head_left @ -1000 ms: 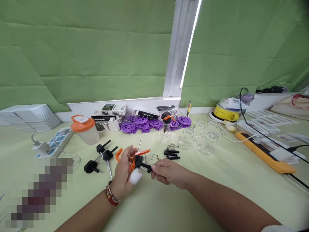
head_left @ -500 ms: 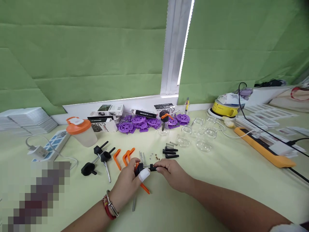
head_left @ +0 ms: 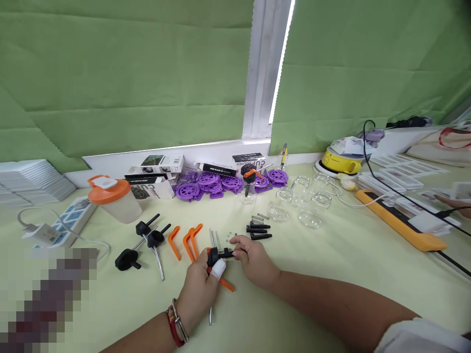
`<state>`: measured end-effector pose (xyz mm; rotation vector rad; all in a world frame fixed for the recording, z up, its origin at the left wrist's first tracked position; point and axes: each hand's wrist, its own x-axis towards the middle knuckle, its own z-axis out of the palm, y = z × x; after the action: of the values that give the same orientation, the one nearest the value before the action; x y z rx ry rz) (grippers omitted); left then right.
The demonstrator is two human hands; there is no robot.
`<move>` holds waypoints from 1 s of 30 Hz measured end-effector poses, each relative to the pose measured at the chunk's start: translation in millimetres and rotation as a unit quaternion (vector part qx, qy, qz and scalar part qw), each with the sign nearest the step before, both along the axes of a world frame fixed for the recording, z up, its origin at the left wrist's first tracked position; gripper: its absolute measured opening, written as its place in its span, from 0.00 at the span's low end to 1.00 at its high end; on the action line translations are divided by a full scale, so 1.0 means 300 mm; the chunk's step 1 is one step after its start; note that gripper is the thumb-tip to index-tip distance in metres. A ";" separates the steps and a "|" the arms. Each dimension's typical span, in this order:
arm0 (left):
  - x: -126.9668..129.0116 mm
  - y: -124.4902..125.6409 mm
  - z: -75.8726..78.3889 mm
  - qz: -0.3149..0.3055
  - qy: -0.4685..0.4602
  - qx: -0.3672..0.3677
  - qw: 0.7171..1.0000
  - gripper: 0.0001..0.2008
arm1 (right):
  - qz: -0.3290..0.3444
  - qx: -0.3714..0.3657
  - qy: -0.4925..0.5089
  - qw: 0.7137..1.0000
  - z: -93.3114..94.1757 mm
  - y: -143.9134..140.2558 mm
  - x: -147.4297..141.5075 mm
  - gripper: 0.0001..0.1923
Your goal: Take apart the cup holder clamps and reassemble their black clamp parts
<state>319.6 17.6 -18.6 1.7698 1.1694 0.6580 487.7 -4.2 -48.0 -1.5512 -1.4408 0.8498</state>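
My left hand (head_left: 200, 284), with white tape around its thumb, grips a black plastic head (head_left: 212, 257). From it an orange lever (head_left: 226, 284) sticks out, and a metal rod (head_left: 210, 316) shows below the hand. My right hand (head_left: 255, 260) pinches the end of a slim black tube (head_left: 227, 254) that meets the head. Just behind my hands lie thin metal rods (head_left: 214, 239) and a few tiny parts (head_left: 228, 237). Several black tubes (head_left: 259, 230) and springs (head_left: 258, 218) lie beyond my right hand. Loose orange levers (head_left: 193, 241) rest to the left.
Black heads with rods (head_left: 156, 239) lie farther left, near an orange-lidded shaker (head_left: 117, 198) and a power strip (head_left: 75, 218). Purple discs (head_left: 209, 181) and boxes (head_left: 158, 189) line the back. Clear glass jars (head_left: 309, 218) and an orange power strip (head_left: 401, 220) stand right. Another person's hand (head_left: 454, 201) shows far right.
My right hand's index finger has lifted and stretched over the black tube. The black head has turned slightly in my left hand. Another person's hand has come into view at the far right.
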 end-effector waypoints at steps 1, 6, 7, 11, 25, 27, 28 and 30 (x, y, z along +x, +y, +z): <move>-0.001 0.001 -0.001 0.004 0.001 0.000 1.000 0.13 | 0.003 0.003 -0.002 1.000 -0.001 0.005 -0.005 0.13; -0.001 0.006 -0.006 0.005 -0.002 0.009 1.000 0.11 | 0.022 -0.011 -0.023 0.999 0.000 0.016 -0.007 0.10; 0.000 0.006 -0.006 0.006 0.000 0.011 1.000 0.11 | 0.027 -0.012 -0.024 0.999 0.002 0.015 -0.005 0.10; 0.004 0.009 -0.002 0.008 0.003 -0.001 1.000 0.12 | 0.036 0.004 -0.017 0.999 0.014 0.014 0.001 0.10; 0.003 0.016 -0.007 0.019 -0.002 -0.006 1.000 0.11 | 0.051 -0.004 -0.016 0.999 0.007 0.016 0.007 0.07; 0.004 0.014 -0.004 0.021 0.002 -0.014 1.000 0.11 | 0.051 -0.004 -0.017 0.999 0.006 0.016 0.008 0.07; 0.005 0.013 -0.002 0.023 0.003 -0.016 1.000 0.11 | 0.049 -0.004 -0.017 0.999 0.007 0.015 0.008 0.07; 0.007 0.012 0.001 0.025 0.004 -0.019 0.999 0.12 | 0.047 -0.006 -0.018 0.999 0.008 0.015 0.008 0.06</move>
<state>321.7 21.1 -18.2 1.7179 1.2280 0.6554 490.1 0.4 -45.6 -1.5232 -1.5475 0.8920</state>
